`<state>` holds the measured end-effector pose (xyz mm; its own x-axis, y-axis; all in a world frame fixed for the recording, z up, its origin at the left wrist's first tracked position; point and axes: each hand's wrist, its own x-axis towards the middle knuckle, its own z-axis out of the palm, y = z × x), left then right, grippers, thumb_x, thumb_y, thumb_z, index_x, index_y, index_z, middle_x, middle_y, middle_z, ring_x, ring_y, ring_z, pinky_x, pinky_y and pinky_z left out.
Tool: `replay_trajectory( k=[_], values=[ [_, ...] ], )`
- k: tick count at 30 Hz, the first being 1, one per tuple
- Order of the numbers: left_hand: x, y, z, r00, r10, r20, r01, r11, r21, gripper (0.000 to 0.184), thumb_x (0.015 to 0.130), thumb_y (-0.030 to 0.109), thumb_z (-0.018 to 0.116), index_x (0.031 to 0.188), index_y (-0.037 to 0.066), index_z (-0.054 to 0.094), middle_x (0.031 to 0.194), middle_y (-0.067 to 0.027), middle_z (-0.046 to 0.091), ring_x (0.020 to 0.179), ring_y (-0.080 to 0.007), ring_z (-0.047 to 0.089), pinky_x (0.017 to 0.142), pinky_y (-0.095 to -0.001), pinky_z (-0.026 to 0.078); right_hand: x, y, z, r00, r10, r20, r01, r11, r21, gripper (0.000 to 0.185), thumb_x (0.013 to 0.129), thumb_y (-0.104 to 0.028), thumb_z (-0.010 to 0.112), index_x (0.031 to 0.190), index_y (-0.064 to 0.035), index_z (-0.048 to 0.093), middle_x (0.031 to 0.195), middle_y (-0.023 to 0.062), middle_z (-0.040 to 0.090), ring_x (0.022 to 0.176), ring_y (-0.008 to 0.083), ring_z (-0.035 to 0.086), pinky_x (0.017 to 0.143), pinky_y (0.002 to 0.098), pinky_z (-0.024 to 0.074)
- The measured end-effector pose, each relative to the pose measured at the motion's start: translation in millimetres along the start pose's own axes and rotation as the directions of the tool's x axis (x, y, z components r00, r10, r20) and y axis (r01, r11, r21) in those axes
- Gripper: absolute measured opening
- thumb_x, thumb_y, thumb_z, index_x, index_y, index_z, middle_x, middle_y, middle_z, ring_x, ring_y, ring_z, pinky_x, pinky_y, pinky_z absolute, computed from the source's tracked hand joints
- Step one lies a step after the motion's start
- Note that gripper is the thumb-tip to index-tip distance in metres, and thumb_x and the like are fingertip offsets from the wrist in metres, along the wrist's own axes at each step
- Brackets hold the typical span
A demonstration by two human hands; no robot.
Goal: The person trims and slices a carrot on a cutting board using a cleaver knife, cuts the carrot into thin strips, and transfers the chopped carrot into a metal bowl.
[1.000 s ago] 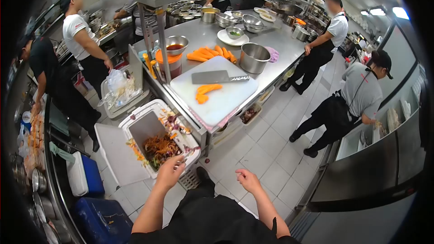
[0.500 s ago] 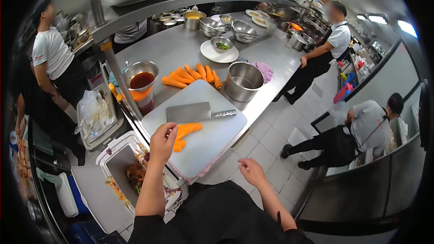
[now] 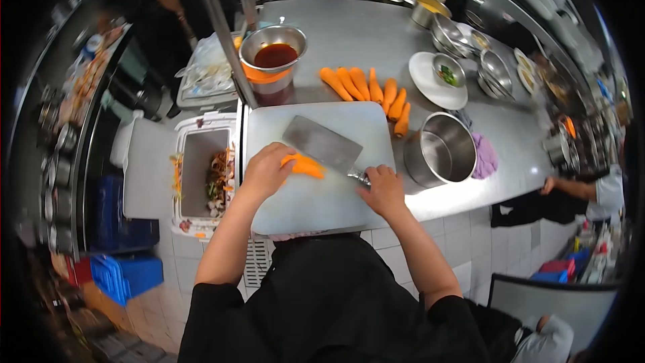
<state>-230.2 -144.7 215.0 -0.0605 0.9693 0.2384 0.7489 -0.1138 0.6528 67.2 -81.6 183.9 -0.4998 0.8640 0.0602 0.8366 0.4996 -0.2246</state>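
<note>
A cleaver (image 3: pixel 322 142) lies flat on the white cutting board (image 3: pixel 316 212), its blade pointing to the upper left. My right hand (image 3: pixel 385 193) is closed around the cleaver's metal handle. Bright orange cut carrot (image 3: pixel 306 167) rests on the board below the blade. At the carrot's left end, my left hand (image 3: pixel 266 169) grips it with bent fingers, which partly cover it. Several whole peeled carrots (image 3: pixel 359 83) lie in a row on the steel counter beyond the board.
A deep steel pot (image 3: pixel 440 150) stands right of the board, beside a purple cloth (image 3: pixel 485 156). Behind the board's left corner is a bowl of dark red liquid (image 3: pixel 274 55). An open bin (image 3: pixel 201 148) with scraps sits left. Other people stand around the counter.
My view has swung toward the board. My right hand has come from beside the counter onto the cleaver's handle, and the cleaver is turned. My left hand has lowered onto the carrot.
</note>
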Motion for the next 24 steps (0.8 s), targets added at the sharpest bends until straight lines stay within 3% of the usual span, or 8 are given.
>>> replay_trajectory(
  k=[2, 6, 9, 11, 14, 17, 19, 24],
  values=[
    [-2.7, 3.1, 8.8, 0.999, 0.036, -0.004, -0.035, 0.995, 0.094, 0.021, 0.082, 0.010, 0.070, 0.102, 0.004, 0.069, 0.100, -0.0109, 0.065, 0.094, -0.0308, 0.064, 0.082, -0.0384, 0.052, 8.0, 2.3, 6.0, 0.991, -0.092, 0.098, 0.085, 0.994, 0.073, 0.040, 0.077, -0.027, 0.076, 0.106, -0.0060, 0.059, 0.103, 0.0127, 0.059, 0.105, 0.0326, 0.058, 0.086, 0.0471, 0.0475],
    [-8.8, 0.6, 17.2, 0.995, 0.085, 0.047, -0.094, 0.968, 0.234, 0.031, 0.075, 0.006, 0.074, 0.105, 0.006, 0.067, 0.108, -0.0095, 0.062, 0.101, -0.0296, 0.060, 0.087, -0.0383, 0.051, 29.4, 7.4, 18.9, 0.960, -0.263, 0.099, 0.245, 0.956, 0.161, 0.037, 0.078, -0.021, 0.072, 0.107, -0.0046, 0.057, 0.101, 0.0144, 0.060, 0.097, 0.0362, 0.061, 0.084, 0.0474, 0.0500],
    [-6.8, -2.8, 12.4, 0.992, 0.085, 0.091, -0.107, 0.956, 0.272, 0.032, 0.075, 0.008, 0.074, 0.106, 0.006, 0.067, 0.109, -0.0092, 0.061, 0.102, -0.0292, 0.059, 0.089, -0.0382, 0.049, 39.1, -4.2, 11.5, 0.967, -0.179, 0.182, 0.150, 0.975, 0.163, 0.031, 0.081, -0.015, 0.065, 0.108, -0.0020, 0.055, 0.101, 0.0190, 0.063, 0.093, 0.0394, 0.063, 0.081, 0.0482, 0.0516],
    [-2.8, -10.4, 10.4, 0.989, 0.092, 0.115, -0.121, 0.955, 0.270, 0.033, 0.075, 0.008, 0.074, 0.107, 0.006, 0.067, 0.109, -0.0091, 0.061, 0.102, -0.0293, 0.058, 0.091, -0.0383, 0.048, 37.8, -18.7, -14.0, 0.960, -0.054, 0.274, -0.017, 0.968, 0.249, 0.029, 0.084, -0.014, 0.060, 0.108, 0.0001, 0.053, 0.100, 0.0239, 0.066, 0.091, 0.0399, 0.065, 0.079, 0.0485, 0.0518],
    [3.1, -25.3, 12.9, 0.973, 0.148, 0.177, -0.178, 0.970, 0.167, 0.033, 0.075, 0.009, 0.074, 0.107, 0.005, 0.066, 0.109, -0.0090, 0.062, 0.101, -0.0300, 0.058, 0.092, -0.0389, 0.047, 28.7, -40.0, -39.0, 0.974, -0.019, 0.228, -0.057, 0.945, 0.321, 0.026, 0.088, -0.018, 0.059, 0.104, 0.0005, 0.052, 0.089, 0.0236, 0.068, 0.084, 0.0401, 0.067, 0.074, 0.0505, 0.0519],
    [7.8, -33.0, 14.5, 0.962, 0.191, 0.197, -0.217, 0.969, 0.117, 0.031, 0.075, 0.010, 0.074, 0.105, 0.005, 0.065, 0.107, -0.0085, 0.064, 0.101, -0.0309, 0.057, 0.091, -0.0395, 0.047, 25.0, -60.8, -43.2, 0.982, -0.042, 0.186, -0.006, 0.968, 0.250, 0.023, 0.092, -0.022, 0.058, 0.099, -0.0009, 0.052, 0.076, 0.0199, 0.067, 0.072, 0.0423, 0.065, 0.070, 0.0519, 0.0513],
    [12.3, -32.3, 15.6, 0.953, 0.119, 0.279, -0.158, 0.980, 0.123, 0.029, 0.076, 0.011, 0.074, 0.103, 0.005, 0.065, 0.104, -0.0074, 0.066, 0.100, -0.0310, 0.057, 0.091, -0.0397, 0.047, 29.9, -67.6, -35.8, 0.984, -0.053, 0.171, 0.015, 0.976, 0.216, 0.023, 0.093, -0.024, 0.057, 0.098, -0.0020, 0.052, 0.074, 0.0188, 0.067, 0.070, 0.0423, 0.065, 0.068, 0.0524, 0.0510],
    [14.1, -31.4, 16.2, 0.948, 0.071, 0.312, -0.122, 0.982, 0.147, 0.024, 0.077, 0.013, 0.075, 0.100, 0.008, 0.066, 0.100, -0.0053, 0.066, 0.101, -0.0284, 0.058, 0.089, -0.0398, 0.048, 35.2, -68.3, -54.7, 0.988, -0.016, 0.155, -0.001, 0.994, 0.109, 0.023, 0.094, -0.026, 0.057, 0.099, -0.0043, 0.053, 0.075, 0.0186, 0.068, 0.071, 0.0416, 0.066, 0.068, 0.0526, 0.0508]
  ],
)
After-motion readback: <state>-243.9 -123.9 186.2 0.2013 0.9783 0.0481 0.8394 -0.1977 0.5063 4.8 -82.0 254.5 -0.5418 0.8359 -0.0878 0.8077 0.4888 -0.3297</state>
